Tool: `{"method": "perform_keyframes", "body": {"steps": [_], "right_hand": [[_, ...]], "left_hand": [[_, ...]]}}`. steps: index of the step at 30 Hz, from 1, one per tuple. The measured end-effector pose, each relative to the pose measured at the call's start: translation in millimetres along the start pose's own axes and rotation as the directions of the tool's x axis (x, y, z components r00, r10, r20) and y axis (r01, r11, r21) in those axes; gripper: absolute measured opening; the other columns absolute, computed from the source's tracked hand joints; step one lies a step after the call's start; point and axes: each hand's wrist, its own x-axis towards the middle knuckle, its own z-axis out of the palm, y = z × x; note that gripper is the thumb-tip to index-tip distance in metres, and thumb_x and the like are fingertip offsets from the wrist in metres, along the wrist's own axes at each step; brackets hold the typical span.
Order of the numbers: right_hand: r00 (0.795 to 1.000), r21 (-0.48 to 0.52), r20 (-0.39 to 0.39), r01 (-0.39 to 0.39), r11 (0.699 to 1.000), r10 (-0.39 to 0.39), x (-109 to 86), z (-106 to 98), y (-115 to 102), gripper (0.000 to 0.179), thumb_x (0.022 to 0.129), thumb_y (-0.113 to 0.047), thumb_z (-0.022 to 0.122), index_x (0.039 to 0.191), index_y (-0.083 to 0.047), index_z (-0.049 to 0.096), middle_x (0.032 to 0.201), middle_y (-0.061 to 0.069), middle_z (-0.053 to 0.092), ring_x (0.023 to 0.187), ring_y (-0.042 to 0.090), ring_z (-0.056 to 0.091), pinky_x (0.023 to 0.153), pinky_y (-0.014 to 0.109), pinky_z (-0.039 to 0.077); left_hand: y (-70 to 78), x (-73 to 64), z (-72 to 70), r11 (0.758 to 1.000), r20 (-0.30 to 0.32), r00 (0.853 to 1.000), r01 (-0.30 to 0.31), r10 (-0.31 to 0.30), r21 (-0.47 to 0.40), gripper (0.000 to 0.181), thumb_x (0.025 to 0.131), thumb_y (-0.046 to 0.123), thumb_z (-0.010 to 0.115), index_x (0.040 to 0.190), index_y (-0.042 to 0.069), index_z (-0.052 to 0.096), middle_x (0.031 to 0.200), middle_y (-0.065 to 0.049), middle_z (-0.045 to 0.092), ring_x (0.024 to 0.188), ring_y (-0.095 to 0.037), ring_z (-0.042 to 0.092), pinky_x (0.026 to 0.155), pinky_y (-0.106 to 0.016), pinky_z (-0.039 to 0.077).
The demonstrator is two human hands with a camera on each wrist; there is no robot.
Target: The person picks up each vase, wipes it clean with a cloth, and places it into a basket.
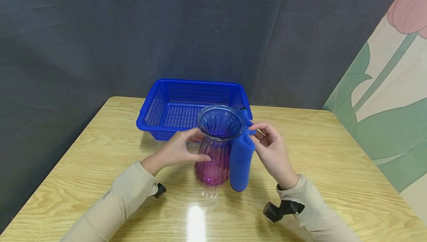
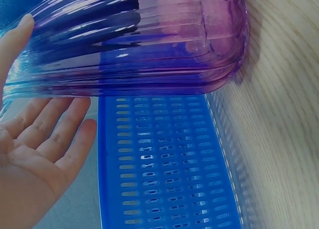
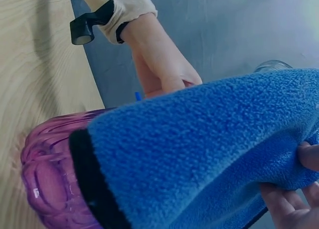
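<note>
A ribbed glass vase, blue at the flared mouth and pink-purple at the base, stands upright on the table. My left hand is at its left side with the thumb across the front and the fingers spread fairly straight. In the left wrist view, the palm of that left hand lies apart from the glass. At the vase's right side hangs a folded blue towel with a dark edge. Thumb and fingers of my right hand pinch its upper part. In the right wrist view the towel covers much of the vase.
A blue perforated plastic basket sits behind the vase, near the table's back edge. The wooden table extends to both sides, with a dark curtain behind it. A flower-patterned panel stands at the right.
</note>
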Motion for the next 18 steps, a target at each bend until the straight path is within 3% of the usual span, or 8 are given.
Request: {"method": "perform_keyframes", "body": {"steps": [4,8,11,18], "right_hand": [[0.999,-0.083,0.031,-0.009,0.997,0.012,-1.8,0.6,3.1,0.037,0.083,0.016,0.054,0.093,-0.019,0.061,0.114,-0.012,0.062,0.106,0.001,0.061,0.077,0.01,0.052],[0.996,-0.223,0.088,-0.013,0.975,0.034,-3.7,0.6,4.7,0.022,0.084,0.013,0.057,0.098,-0.005,0.059,0.109,-0.017,0.06,0.102,-0.002,0.06,0.072,0.011,0.054],[0.989,-0.321,0.135,-0.019,0.947,0.065,-4.6,0.6,4.4,0.018,0.085,0.01,0.058,0.101,0.003,0.056,0.103,-0.017,0.059,0.097,-0.003,0.06,0.075,0.014,0.056],[0.97,-0.387,0.209,-0.037,0.921,0.127,-5.5,-4.1,9.8,0.017,0.085,0.011,0.058,0.101,0.006,0.055,0.104,0.018,0.058,0.095,-0.004,0.058,0.082,0.016,0.055]], "left_hand": [[0.2,-0.2,0.1,1.0,-0.003,1.0,-0.005,0.005,-0.001,0.055,0.067,0.029,0.083,0.113,0.009,0.06,0.113,-0.007,0.067,0.105,-0.022,0.064,0.095,-0.035,0.053],[0.2,-0.4,0.3,1.0,-0.003,1.0,-0.004,0.004,0.001,0.055,0.067,0.029,0.083,0.113,0.009,0.061,0.113,-0.006,0.067,0.105,-0.022,0.064,0.095,-0.035,0.053],[-0.1,-0.3,0.3,1.0,-0.006,1.0,-0.006,0.006,0.002,0.054,0.067,0.029,0.083,0.112,0.009,0.061,0.113,-0.006,0.067,0.105,-0.022,0.064,0.095,-0.035,0.053],[-1.1,-0.3,0.8,1.0,-0.016,1.0,-0.018,0.018,0.003,0.052,0.067,0.027,0.084,0.11,0.008,0.061,0.111,-0.007,0.068,0.104,-0.021,0.064,0.094,-0.034,0.053]]}}
